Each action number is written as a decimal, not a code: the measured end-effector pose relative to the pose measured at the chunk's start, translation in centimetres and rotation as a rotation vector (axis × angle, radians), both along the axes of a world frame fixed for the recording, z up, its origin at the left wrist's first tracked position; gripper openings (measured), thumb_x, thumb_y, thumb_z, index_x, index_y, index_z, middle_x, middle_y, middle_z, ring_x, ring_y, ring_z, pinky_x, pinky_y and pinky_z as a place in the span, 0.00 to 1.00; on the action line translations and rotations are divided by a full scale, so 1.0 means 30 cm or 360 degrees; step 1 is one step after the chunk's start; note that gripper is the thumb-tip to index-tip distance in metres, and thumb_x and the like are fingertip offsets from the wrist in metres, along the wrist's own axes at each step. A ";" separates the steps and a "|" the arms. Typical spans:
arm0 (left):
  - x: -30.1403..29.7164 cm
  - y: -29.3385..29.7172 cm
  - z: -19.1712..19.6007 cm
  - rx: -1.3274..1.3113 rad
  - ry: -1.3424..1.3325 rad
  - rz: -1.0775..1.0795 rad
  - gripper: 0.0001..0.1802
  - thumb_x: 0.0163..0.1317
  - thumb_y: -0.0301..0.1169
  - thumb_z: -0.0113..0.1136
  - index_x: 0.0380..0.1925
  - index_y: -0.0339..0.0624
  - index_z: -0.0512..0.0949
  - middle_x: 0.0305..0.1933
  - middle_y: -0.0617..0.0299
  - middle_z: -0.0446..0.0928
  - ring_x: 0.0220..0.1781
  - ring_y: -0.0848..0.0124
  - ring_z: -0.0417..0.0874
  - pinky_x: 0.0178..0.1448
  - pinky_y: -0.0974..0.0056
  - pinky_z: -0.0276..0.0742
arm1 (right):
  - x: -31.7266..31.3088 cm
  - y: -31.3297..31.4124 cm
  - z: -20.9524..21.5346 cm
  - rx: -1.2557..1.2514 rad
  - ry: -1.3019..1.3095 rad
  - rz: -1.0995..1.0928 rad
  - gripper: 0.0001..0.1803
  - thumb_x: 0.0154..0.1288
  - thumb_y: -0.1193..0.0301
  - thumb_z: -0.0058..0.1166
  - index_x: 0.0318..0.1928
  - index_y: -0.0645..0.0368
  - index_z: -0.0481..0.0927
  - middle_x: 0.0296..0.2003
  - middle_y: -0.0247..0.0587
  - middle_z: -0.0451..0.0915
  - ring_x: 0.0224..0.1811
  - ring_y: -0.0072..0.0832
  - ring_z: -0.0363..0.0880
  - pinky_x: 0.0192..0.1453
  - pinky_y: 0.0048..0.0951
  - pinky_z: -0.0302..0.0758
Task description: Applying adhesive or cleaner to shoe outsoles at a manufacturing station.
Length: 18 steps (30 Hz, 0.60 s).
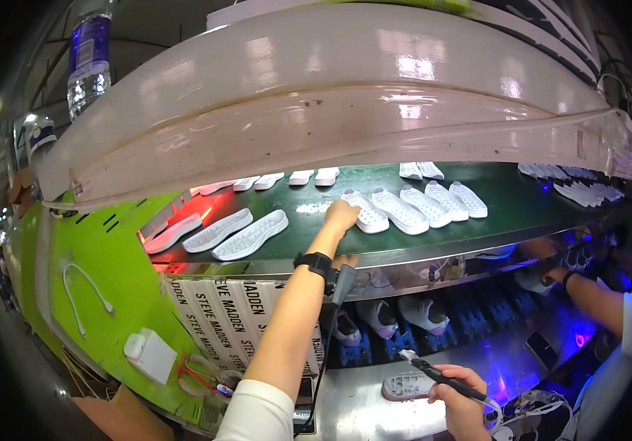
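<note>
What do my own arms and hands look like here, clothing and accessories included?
Your left arm has a short white sleeve and a chunky black wristband, possibly a watch. Your left hand and right hand are both ungloved. Whatever sleeve your right arm has is out of view.

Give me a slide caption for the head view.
Left hand at a row of white soles, right hand holding a black tool.
</note>
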<state>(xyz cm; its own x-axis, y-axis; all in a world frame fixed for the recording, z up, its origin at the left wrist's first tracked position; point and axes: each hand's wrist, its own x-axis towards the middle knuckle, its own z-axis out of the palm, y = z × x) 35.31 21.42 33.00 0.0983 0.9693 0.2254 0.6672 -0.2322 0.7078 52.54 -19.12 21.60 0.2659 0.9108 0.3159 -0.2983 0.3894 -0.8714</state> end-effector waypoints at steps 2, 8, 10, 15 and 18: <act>-0.009 -0.017 0.003 -0.0150 -0.0770 0.0068 0.21 0.57 0.39 0.55 0.35 0.26 0.76 0.35 0.44 0.78 0.20 0.63 0.80 0.14 0.68 0.73 | 0.031 0.010 -0.034 -0.0177 0.0227 -0.0072 0.13 0.53 0.86 0.48 0.41 0.69 0.74 0.39 0.53 0.78 0.28 0.29 0.78 0.29 0.28 0.78; 0.043 -0.068 0.001 0.0199 0.0672 0.0036 0.32 0.53 0.51 0.58 0.42 0.29 0.77 0.46 0.37 0.76 0.48 0.52 0.80 0.51 0.55 0.75 | -0.016 0.056 0.006 -0.0416 0.0546 -0.0035 0.15 0.55 0.81 0.52 0.45 0.67 0.73 0.33 0.45 0.79 0.25 0.26 0.75 0.28 0.25 0.75; 0.023 -0.093 0.017 0.0059 0.0119 0.0086 0.26 0.54 0.45 0.58 0.38 0.29 0.77 0.43 0.38 0.77 0.44 0.54 0.81 0.44 0.57 0.77 | 0.001 0.050 0.002 -0.0380 0.0585 -0.0038 0.15 0.55 0.81 0.52 0.45 0.67 0.73 0.32 0.45 0.78 0.24 0.26 0.75 0.28 0.26 0.75; 0.014 -0.460 0.037 -0.0147 -0.1346 -0.0331 0.32 0.57 0.27 0.52 0.60 0.30 0.52 0.46 0.48 0.70 0.38 0.61 0.79 0.34 0.60 0.81 | 0.183 -0.008 -0.068 -0.0330 0.0650 -0.0270 0.15 0.54 0.83 0.49 0.45 0.67 0.73 0.29 0.46 0.79 0.20 0.27 0.73 0.28 0.25 0.74; -0.077 -0.744 -0.120 -0.0325 -0.1569 -0.0787 0.25 0.56 0.28 0.50 0.55 0.30 0.65 0.45 0.51 0.76 0.45 0.67 0.79 0.46 0.64 0.78 | 0.191 -0.048 -0.042 -0.0172 0.0635 -0.0202 0.16 0.48 0.83 0.48 0.42 0.69 0.75 0.27 0.47 0.79 0.23 0.26 0.73 0.31 0.26 0.74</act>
<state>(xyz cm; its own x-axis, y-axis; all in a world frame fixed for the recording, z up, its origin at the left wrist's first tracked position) 33.01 -0.90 29.40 0.3489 0.9008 0.2587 -0.3393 -0.1359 0.9308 58.25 -20.56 20.33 0.4597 0.8853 0.0701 -0.5758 0.3573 -0.7354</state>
